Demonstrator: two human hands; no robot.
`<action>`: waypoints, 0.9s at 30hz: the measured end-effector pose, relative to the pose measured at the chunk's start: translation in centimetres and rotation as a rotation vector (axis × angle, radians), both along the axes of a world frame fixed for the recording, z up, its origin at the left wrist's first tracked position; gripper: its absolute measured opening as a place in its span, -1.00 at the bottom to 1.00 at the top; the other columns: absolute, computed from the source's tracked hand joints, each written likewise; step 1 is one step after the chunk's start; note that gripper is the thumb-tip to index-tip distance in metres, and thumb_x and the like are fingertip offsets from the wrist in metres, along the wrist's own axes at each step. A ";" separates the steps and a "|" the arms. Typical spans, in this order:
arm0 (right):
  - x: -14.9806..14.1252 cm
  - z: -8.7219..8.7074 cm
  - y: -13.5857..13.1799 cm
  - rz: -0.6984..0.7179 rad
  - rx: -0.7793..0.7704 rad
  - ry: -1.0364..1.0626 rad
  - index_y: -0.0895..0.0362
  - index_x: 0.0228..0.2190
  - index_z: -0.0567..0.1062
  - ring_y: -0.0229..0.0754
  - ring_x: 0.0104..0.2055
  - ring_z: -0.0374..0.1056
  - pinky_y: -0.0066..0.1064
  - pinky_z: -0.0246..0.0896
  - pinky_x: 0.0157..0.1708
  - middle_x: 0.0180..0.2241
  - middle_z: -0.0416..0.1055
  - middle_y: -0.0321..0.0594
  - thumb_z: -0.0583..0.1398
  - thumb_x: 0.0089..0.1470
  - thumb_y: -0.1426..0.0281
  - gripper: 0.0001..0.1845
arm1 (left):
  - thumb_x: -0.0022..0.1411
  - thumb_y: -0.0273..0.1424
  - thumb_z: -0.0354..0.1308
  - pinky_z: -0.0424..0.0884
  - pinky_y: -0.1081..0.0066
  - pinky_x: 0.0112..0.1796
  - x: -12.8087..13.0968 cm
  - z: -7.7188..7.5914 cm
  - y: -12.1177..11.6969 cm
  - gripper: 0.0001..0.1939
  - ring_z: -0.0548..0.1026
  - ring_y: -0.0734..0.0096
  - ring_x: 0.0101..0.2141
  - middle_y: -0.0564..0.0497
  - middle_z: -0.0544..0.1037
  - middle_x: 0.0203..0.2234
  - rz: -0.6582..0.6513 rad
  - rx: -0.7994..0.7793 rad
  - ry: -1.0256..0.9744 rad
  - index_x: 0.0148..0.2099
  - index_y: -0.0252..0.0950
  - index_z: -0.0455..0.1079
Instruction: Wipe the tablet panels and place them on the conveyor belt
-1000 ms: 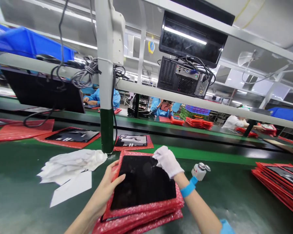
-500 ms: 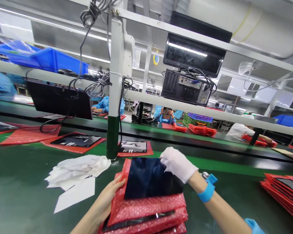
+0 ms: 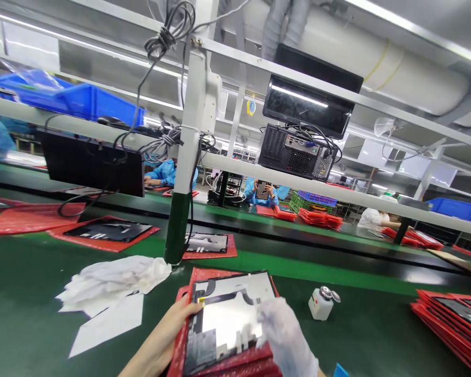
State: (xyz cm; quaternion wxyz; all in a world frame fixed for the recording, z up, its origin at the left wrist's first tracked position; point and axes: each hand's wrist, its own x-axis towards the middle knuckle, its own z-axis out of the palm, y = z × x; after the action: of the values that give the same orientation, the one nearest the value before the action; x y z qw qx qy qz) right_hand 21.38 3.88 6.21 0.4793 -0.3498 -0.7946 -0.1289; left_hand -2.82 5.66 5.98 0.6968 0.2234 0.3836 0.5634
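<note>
A flat panel (image 3: 227, 319) lies with its silver and black back side up on a stack of red bubble-wrap bags (image 3: 204, 277) near the front edge. My bare left hand (image 3: 168, 335) holds the panel's left edge, fingers curled on it. My right hand (image 3: 286, 337), in a white glove, is blurred by motion and rests on the panel's lower right corner. A small white dispenser bottle (image 3: 321, 302) with a metal top stands just right of the stack.
White cloths (image 3: 113, 277) and a paper sheet (image 3: 102, 323) lie on the green belt at left. A post (image 3: 180, 209) rises behind the stack. More panels on red bags lie beyond, with another red stack (image 3: 451, 309) at right. Seated workers are across the line.
The panel showed its dark glass side; it has been turned over and its silver back now faces up. My gloved right hand moved from its far edge down to its near right corner.
</note>
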 end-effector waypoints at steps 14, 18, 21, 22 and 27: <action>-2.8 -1.2 8.4 -0.482 -0.017 -0.194 0.12 -0.41 0.40 -0.19 -0.44 0.28 -0.41 0.24 -0.43 -0.44 0.38 -0.24 0.06 0.12 0.60 -0.81 | -0.17 -0.19 0.43 0.35 0.23 0.10 -0.4 -0.5 -0.5 -0.22 0.43 0.03 0.13 0.01 0.59 0.04 0.081 0.142 0.200 0.16 -0.09 0.39; 2.0 -3.5 4.4 -0.677 0.126 -0.222 0.11 -0.40 0.39 -0.13 -0.49 0.28 -0.36 0.20 -0.50 -0.47 0.36 -0.19 -0.03 0.18 0.59 -0.74 | -0.19 -0.20 0.45 0.36 0.26 0.10 0.1 -0.1 -0.7 -0.21 0.42 0.02 0.13 0.00 0.61 0.00 0.109 0.172 0.191 0.16 -0.10 0.41; 0.3 -5.3 1.7 -0.539 0.032 -0.116 0.08 -0.41 0.37 -0.16 -0.51 0.29 -0.35 0.25 -0.48 -0.48 0.35 -0.22 -0.08 0.21 0.58 -0.70 | -0.24 -0.23 0.48 0.40 0.32 0.05 0.3 0.4 -0.8 -0.18 0.44 0.03 0.12 0.02 0.62 0.00 0.123 0.179 0.190 0.15 -0.08 0.41; -1.2 -5.8 1.3 -0.493 0.011 -0.090 0.08 -0.38 0.38 -0.16 -0.50 0.31 -0.34 0.27 -0.46 -0.46 0.37 -0.22 -0.08 0.23 0.56 -0.70 | -0.24 -0.23 0.49 0.42 0.32 0.04 0.3 0.5 -0.8 -0.18 0.45 0.03 0.11 0.02 0.61 0.00 0.111 0.179 0.189 0.15 -0.08 0.41; -8.9 -6.3 2.8 -0.198 -0.051 -0.146 0.08 -0.16 0.45 -0.15 -0.24 0.41 -0.35 0.36 -0.21 -0.30 0.50 -0.19 0.00 0.24 0.49 -0.74 | -0.23 -0.24 0.50 0.41 0.34 0.05 -0.3 0.6 -0.5 -0.22 0.44 0.06 0.12 0.02 0.60 0.02 0.049 0.176 0.189 0.11 -0.09 0.43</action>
State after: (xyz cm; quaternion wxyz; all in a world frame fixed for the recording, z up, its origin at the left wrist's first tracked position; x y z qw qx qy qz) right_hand 12.50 6.72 -0.08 0.3959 -0.4283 -0.7920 -0.1804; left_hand -3.09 5.11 6.54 0.6214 0.3262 0.4022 0.5880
